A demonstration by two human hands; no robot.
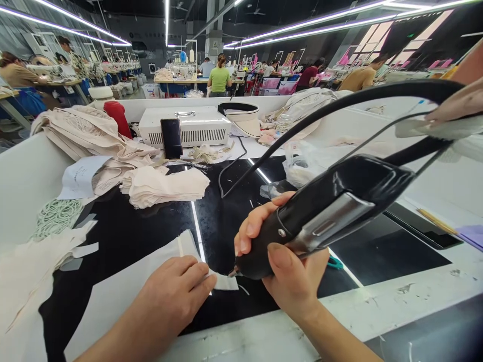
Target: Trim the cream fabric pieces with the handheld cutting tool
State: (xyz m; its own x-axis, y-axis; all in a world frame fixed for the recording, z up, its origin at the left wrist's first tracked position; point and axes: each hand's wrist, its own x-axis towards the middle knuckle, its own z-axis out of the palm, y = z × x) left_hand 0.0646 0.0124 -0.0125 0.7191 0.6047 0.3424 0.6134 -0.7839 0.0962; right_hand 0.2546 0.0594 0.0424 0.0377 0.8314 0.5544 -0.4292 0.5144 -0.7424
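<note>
My right hand is wrapped round a black corded hand tool with a silver lever and a small metal tip pointing down to the left. The tip is at the edge of a white fabric piece, close to a narrow strip end. My left hand presses on that fabric, its fingers and thumb closed together at the edge beside the tip. A black mat lies beneath. The tool's thick black cable loops over the right side.
Stacked cream fabric pieces, a phone and a white vented box stand behind. Green cords and more fabric are at left. Teal-handled scissors and a black tablet-like slab lie right. People work in the background.
</note>
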